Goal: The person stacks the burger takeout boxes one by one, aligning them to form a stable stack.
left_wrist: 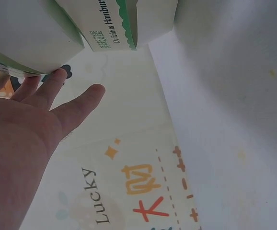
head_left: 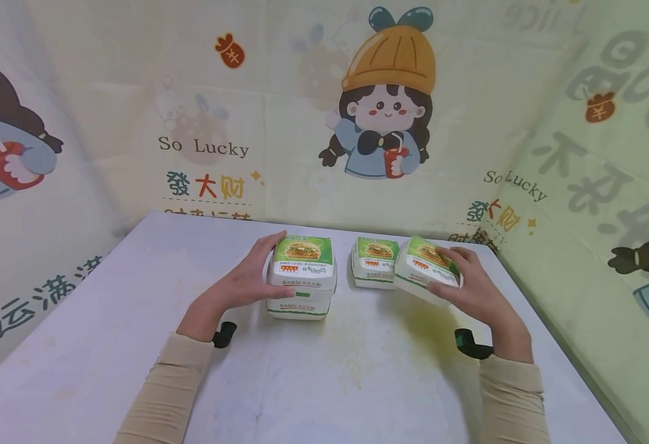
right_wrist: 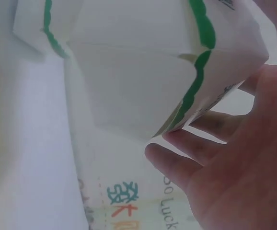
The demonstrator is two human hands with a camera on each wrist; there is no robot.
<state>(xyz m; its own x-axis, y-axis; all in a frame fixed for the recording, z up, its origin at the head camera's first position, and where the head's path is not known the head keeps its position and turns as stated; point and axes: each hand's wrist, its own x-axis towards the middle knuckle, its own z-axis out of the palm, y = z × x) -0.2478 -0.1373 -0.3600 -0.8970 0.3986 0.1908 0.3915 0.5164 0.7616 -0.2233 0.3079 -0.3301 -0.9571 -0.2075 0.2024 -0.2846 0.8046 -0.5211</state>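
Note:
In the head view, my left hand (head_left: 243, 277) holds a white and green hamburger box (head_left: 302, 265) from its left side, thumb along the front and fingers behind. That box is on top of a second hamburger box (head_left: 299, 307), or just above it; I cannot tell whether they touch. My right hand (head_left: 471, 287) grips another hamburger box (head_left: 426, 271) by its right side. This one tilts and is raised off the table, its white underside showing in the right wrist view. Directly left of it, a further hamburger box (head_left: 375, 264) sits upright on the table.
The white table (head_left: 324, 382) carries faint yellowish stains near its middle. Behind it and at both sides hangs a printed cloth (head_left: 291, 111) with cartoon figures and lettering. The cloth meets the table's back edge close behind the boxes.

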